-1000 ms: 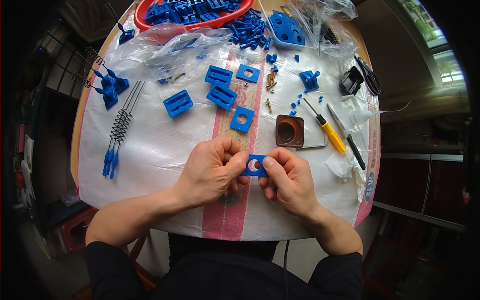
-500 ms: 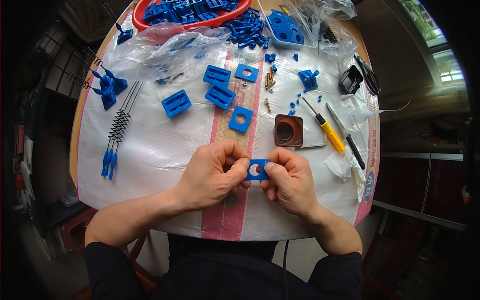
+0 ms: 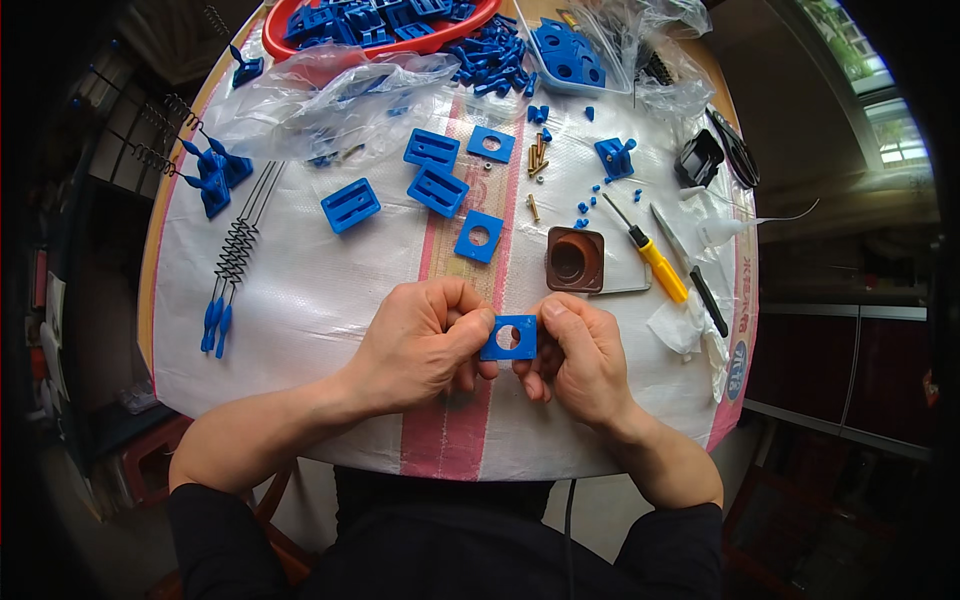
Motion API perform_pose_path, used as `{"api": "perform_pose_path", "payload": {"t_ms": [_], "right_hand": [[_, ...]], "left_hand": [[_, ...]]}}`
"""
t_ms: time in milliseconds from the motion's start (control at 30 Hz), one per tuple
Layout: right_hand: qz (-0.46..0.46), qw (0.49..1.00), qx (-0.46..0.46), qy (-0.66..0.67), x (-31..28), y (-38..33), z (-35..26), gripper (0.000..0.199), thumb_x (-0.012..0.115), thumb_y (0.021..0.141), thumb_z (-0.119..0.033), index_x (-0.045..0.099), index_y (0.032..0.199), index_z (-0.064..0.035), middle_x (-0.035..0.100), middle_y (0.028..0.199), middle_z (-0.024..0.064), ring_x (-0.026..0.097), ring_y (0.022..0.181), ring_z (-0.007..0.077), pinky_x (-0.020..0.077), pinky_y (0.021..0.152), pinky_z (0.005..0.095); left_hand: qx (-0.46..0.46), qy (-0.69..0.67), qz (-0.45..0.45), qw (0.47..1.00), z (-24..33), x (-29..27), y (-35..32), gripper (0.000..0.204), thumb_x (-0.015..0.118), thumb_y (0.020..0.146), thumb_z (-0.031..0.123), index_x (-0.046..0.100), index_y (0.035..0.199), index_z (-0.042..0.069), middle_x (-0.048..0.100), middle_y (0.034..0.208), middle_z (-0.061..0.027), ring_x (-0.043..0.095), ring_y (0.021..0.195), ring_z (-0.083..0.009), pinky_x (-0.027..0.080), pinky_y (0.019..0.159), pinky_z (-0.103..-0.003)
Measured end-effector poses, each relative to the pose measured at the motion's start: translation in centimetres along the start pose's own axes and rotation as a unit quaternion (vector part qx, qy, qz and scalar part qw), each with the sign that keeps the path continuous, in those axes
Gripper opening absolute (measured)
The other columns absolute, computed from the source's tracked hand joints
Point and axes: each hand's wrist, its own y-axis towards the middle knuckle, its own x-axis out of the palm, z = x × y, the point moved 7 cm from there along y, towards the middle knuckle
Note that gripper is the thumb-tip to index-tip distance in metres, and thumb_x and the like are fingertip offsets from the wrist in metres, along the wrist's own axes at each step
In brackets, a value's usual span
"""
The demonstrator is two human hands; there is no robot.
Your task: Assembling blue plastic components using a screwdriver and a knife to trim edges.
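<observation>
A small blue square plate [image 3: 490, 350] with a round hole is held above the near middle of the table. My left hand [image 3: 425, 335] pinches its left edge between thumb and curled fingers. At the plate's right edge is my right hand [image 3: 585, 355], its thumb beside the edge and its bent fingers partly hidden behind. Beyond my hands lie two similar holed plates, one nearer [image 3: 464, 240] and one farther [image 3: 475, 144]. Several blue slotted blocks [image 3: 351, 205] rest to their left.
A brown square cup [image 3: 552, 262], yellow-handled screwdriver [image 3: 660, 272] and black-handled tweezers-like tool [image 3: 709, 305] lie right. Brass screws [image 3: 534, 208] are mid-table. Black springs [image 3: 236, 255] with blue ends lie left. A red basin [image 3: 440, 42] and clear tub [image 3: 619, 80] hold blue parts at the back.
The plate has shifted slightly left and tilted to show more of its face. My right thumb has slid off its face to the edge; my left hand keeps its pinch.
</observation>
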Motion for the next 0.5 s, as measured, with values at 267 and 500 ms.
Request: {"api": "perform_pose_path", "payload": {"t_ms": [267,500], "right_hand": [[-0.008,1.0,-0.001,-0.016,0.2,-0.04,0.01,0.028,0.042,0.104,-0.023,0.056,0.092,-0.0012,0.061,0.071,0.0069,0.053,0.048,0.0074,0.0407,0.041,0.0199],[0.0,1.0,0.001,-0.021,0.24,-0.06,-0.03,0.027,0.043,0.104,-0.021,0.057,0.093,-0.0009,0.062,0.071,0.0068,0.053,0.047,0.0074,0.041,0.041,0.0203]], "left_hand": [[-0.016,0.001,0.009,1.0,0.03,-0.17,0.03,0.021,0.051,0.1,0.018,0.057,0.094,-0.001,0.067,0.069,-0.0082,0.061,0.051,-0.0092,0.045,0.041,-0.02],[-0.013,-0.011,0.006,1.0,-0.04,-0.17,0.06,0.023,0.05,0.101,0.02,0.058,0.094,-0.001,0.067,0.069,-0.0072,0.06,0.051,-0.0081,0.045,0.041,-0.019]]}}
